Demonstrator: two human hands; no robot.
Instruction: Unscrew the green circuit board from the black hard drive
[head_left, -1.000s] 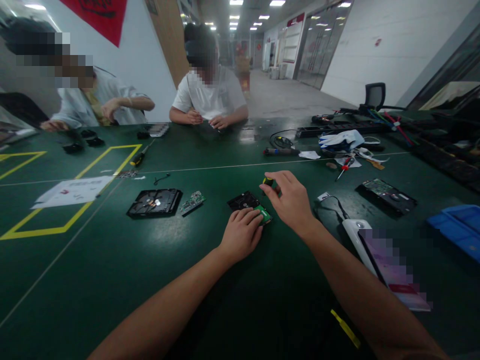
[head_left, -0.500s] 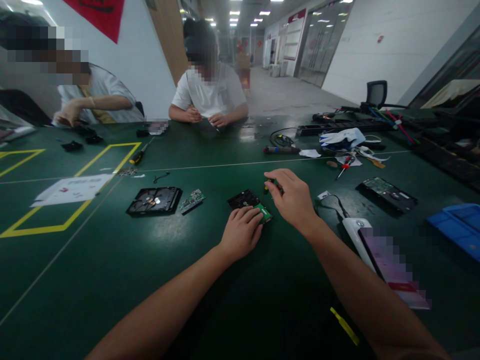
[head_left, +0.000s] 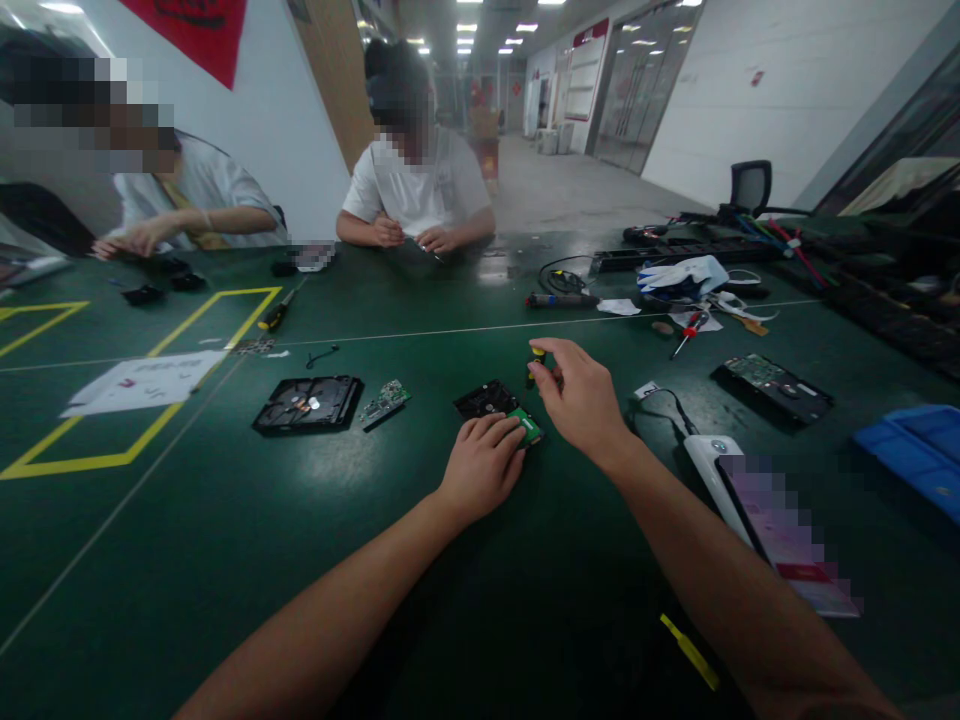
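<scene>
A small black hard drive point(head_left: 487, 397) with a green circuit board point(head_left: 529, 427) lies on the green table in front of me. My left hand point(head_left: 484, 460) holds it down, its fingers curled over the near edge and the board. Above the drive's right side, my right hand point(head_left: 574, 390) grips a black-and-yellow screwdriver point(head_left: 535, 366) by its handle between thumb and fingers. The handle stands nearly upright; I cannot make out the screwdriver's tip. Left of the drive are a loose circuit board point(head_left: 386, 403) and a larger black hard drive point(head_left: 307, 404).
On the right lie another hard drive point(head_left: 772, 388), a white device point(head_left: 721, 460) with a cable, a blue tray point(head_left: 915, 455) and a red screwdriver point(head_left: 690, 332). A yellow-handled screwdriver point(head_left: 274, 315) and paper point(head_left: 139, 382) are at left. Two people sit across the table.
The screwdriver's yellow handle top shows more between my right thumb and fingers. My left hand stays on the drive. The co-worker at far left has moved their hands lower and to the left.
</scene>
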